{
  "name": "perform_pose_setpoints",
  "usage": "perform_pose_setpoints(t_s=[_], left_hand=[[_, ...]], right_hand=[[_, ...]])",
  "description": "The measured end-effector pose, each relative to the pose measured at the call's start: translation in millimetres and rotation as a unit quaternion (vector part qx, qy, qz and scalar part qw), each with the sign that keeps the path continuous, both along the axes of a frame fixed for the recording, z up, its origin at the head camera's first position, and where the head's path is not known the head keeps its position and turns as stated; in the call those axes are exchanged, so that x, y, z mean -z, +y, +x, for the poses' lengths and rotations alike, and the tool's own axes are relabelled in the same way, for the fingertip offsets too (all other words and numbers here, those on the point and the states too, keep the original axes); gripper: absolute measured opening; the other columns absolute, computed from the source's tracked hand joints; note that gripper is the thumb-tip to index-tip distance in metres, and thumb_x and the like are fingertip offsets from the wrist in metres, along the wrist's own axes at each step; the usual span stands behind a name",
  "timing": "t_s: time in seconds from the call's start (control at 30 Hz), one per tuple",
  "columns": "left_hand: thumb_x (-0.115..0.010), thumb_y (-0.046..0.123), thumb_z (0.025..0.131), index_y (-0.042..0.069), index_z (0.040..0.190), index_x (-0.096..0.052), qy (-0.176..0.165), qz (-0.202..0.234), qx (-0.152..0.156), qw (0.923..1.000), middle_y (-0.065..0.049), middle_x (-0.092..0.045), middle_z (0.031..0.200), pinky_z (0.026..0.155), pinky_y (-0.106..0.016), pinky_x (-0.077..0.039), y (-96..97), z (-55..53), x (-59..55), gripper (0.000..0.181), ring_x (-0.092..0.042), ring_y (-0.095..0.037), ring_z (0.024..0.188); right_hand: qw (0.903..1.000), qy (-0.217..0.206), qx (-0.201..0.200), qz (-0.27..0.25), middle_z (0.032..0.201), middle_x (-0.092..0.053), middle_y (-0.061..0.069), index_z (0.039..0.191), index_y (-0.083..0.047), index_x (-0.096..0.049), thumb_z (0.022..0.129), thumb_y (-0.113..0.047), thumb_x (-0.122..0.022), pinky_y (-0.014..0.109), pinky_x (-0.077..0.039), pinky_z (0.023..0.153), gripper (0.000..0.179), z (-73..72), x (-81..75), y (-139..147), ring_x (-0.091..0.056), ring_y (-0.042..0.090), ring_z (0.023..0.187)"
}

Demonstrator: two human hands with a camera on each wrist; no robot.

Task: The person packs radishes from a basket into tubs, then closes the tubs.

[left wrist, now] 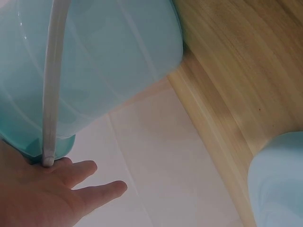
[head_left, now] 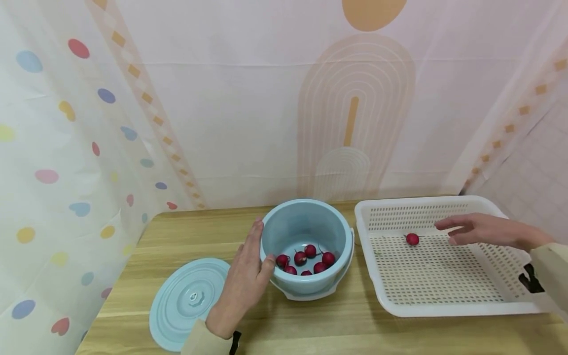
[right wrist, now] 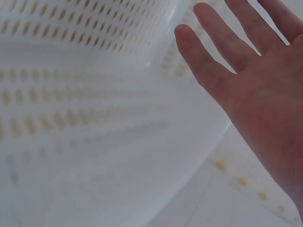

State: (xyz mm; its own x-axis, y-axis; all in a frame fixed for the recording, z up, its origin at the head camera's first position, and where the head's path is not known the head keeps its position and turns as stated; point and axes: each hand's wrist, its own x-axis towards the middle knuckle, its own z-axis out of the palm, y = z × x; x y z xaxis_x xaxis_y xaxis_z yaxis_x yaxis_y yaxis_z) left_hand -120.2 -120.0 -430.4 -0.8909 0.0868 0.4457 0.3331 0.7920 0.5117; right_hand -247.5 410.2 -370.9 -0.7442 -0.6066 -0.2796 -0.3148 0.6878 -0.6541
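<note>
My left hand (head_left: 243, 276) rests against the left side of a light blue bucket (head_left: 306, 285), its thumb at the rim. In the left wrist view, two fingers (left wrist: 102, 196) stretch out past the bucket's rim, near the pale handle (left wrist: 53, 85). Several red radishes (head_left: 300, 258) lie on the bucket's bottom. Over a white perforated basket (head_left: 443, 309), my right hand (head_left: 490, 230) hovers with fingers extended and nothing held. A single radish (head_left: 412, 239) lies in that basket, left of the right fingertips. The right wrist view shows the spread right hand (right wrist: 255, 80) above the basket wall.
A round light blue lid (head_left: 188, 301) lies on the wooden table (head_left: 310, 325), left of the bucket. Behind the table hangs a patterned curtain (head_left: 248, 108). The basket stands close to the bucket's right side.
</note>
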Motion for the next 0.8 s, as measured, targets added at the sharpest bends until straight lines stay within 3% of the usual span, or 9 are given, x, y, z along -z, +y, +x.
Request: perform_pose_setpoints(t_s=[0.1, 0.17, 0.33, 0.5, 0.8], left_hand=[[-0.047, 0.033, 0.101, 0.004, 0.163, -0.026, -0.002, 0.002, -0.001, 1.0000, -0.011, -0.027, 0.170, 0.112, -0.070, -0.033, -0.4, 1.2, -0.1, 0.072, -0.037, -0.036, 0.150], [-0.047, 0.033, 0.101, 0.004, 0.163, -0.026, -0.001, 0.003, -0.001, 1.0000, -0.011, -0.028, 0.169, 0.112, -0.070, -0.033, -0.7, 1.8, 0.0, 0.071, -0.037, -0.036, 0.150], [-0.047, 0.032, 0.101, 0.002, 0.162, -0.028, 0.002, 0.005, -0.001, 1.0000, -0.014, -0.030, 0.168, 0.112, -0.071, -0.033, -1.4, 3.6, -0.3, 0.071, -0.038, -0.036, 0.149], [-0.048, 0.031, 0.100, 0.003, 0.163, -0.027, -0.002, 0.004, -0.001, 1.0000, -0.012, -0.029, 0.168, 0.112, -0.071, -0.033, -1.3, 5.6, -0.8, 0.071, -0.039, -0.036, 0.149], [-0.051, 0.028, 0.099, 0.001, 0.162, -0.028, 0.000, 0.000, -0.001, 1.0000, -0.012, -0.030, 0.168, 0.112, -0.070, -0.034, 0.7, 8.0, -1.5, 0.072, -0.040, -0.034, 0.148]], right_hand=[[0.9992, 0.039, -0.002, -0.003, 0.148, -0.051, 0.030, 0.149, 0.006, -0.049, 0.100, -0.021, -0.066, 0.029, -0.054, 0.087, 0.058, -0.4, 1.4, -14.9, -0.060, 0.042, 0.126], [0.9982, 0.059, -0.004, -0.011, 0.148, -0.051, 0.030, 0.148, 0.006, -0.049, 0.098, -0.021, -0.069, 0.036, -0.055, 0.089, 0.061, -0.6, 4.7, -25.1, -0.057, 0.051, 0.127], [0.9956, 0.090, -0.005, -0.028, 0.147, -0.054, 0.026, 0.148, 0.003, -0.051, 0.094, -0.024, -0.075, 0.043, -0.055, 0.092, 0.065, -2.5, 18.0, -46.7, -0.057, 0.049, 0.128], [0.9940, 0.095, -0.011, -0.052, 0.144, -0.058, 0.022, 0.145, 0.001, -0.054, 0.093, -0.023, -0.076, 0.050, -0.053, 0.097, 0.061, -6.2, 29.5, -61.8, -0.060, 0.043, 0.125], [0.9915, 0.110, -0.047, -0.050, 0.143, -0.060, 0.021, 0.141, -0.001, -0.060, 0.093, -0.022, -0.077, 0.041, -0.055, 0.095, 0.056, -10.2, 43.5, -72.1, -0.058, 0.041, 0.127]])
